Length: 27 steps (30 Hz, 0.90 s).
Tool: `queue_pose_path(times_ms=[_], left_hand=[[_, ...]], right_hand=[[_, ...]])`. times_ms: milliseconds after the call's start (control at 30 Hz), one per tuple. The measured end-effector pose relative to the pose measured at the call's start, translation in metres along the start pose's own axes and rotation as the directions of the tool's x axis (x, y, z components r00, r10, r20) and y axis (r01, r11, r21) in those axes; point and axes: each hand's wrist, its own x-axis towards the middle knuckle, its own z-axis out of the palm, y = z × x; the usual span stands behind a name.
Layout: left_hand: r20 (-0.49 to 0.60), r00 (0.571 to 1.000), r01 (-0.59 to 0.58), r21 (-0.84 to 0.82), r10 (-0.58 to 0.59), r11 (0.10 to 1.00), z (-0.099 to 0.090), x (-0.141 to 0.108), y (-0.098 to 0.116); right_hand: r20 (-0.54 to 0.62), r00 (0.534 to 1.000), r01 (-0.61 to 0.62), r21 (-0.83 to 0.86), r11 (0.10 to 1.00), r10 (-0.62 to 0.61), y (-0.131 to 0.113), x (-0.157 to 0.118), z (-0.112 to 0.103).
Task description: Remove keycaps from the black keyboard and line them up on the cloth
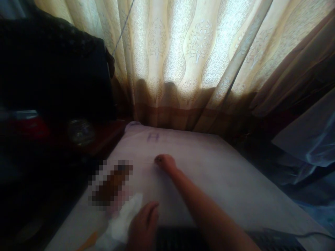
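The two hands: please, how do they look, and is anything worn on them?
The left hand and right hand have no gloves. The right forearm shows no sleeve, watch or bracelet; the left one is out of view. Blur hides whether rings are worn.

Primary illumination entered from behind the patterned curtain (157, 48), whose thin panels glowed near overexposure. The lower curtain band fell into shadow. The white cloth surface (204, 167) received dim, soft light with a faint violet cast. The left side registered as near-black, with detail lost. Both hands and the foreground displayed blur. Peripheral areas showed stretching and smearing. A pixelated block obscured one area at left of the surface.
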Motion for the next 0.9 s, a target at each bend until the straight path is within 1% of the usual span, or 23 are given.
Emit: queue_pose_path(times_ms=[133,267,367,467,567,667,733,800,900], left_hand=[[-0.011,1.0,-0.004,-0.008,0.004,1.0,0.003,0.001,-0.004],[-0.024,1.0,0.013,-0.034,-0.014,0.999,0.004,0.001,-0.003],[-0.037,0.999,0.035,-0.026,-0.036,0.999,0.004,0.0,0.001],[-0.01,1.0,0.026,-0.003,-0.026,1.0,0.001,0.0,0.003],[0.02,1.0,0.014,0.01,-0.014,1.0,-0.001,0.001,0.002],[0.011,1.0,0.021,0.009,-0.021,1.0,-0.001,0.002,0.001],[0.005,1.0,0.018,0.001,-0.018,1.0,-0.001,0.002,0.003],[-0.011,1.0,0.018,-0.012,-0.018,1.0,-0.002,0.002,0.006],[-0.052,0.998,0.043,-0.027,-0.045,0.999,-0.002,0.0,0.012]], right_hand=[[0.018,1.0,-0.006,0.016,1.0,0.005,-0.013,0.015,0.005],[0.043,0.999,-0.018,0.04,0.999,0.017,-0.015,0.018,0.014],[0.039,0.999,-0.008,0.064,0.998,0.006,-0.009,0.016,0.013],[0.007,1.0,-0.014,0.077,0.997,0.013,0.001,0.017,0.005],[-0.017,0.999,-0.047,0.073,0.996,0.048,0.021,0.016,-0.008],[-0.027,0.995,-0.091,0.058,0.994,0.093,0.043,0.01,-0.02],[-0.035,0.993,-0.113,0.049,0.992,0.115,0.052,0.007,-0.023],[-0.041,0.992,-0.116,0.045,0.992,0.118,0.051,0.006,-0.024],[-0.04,0.995,-0.094,0.046,0.995,0.095,0.034,0.012,-0.018]])
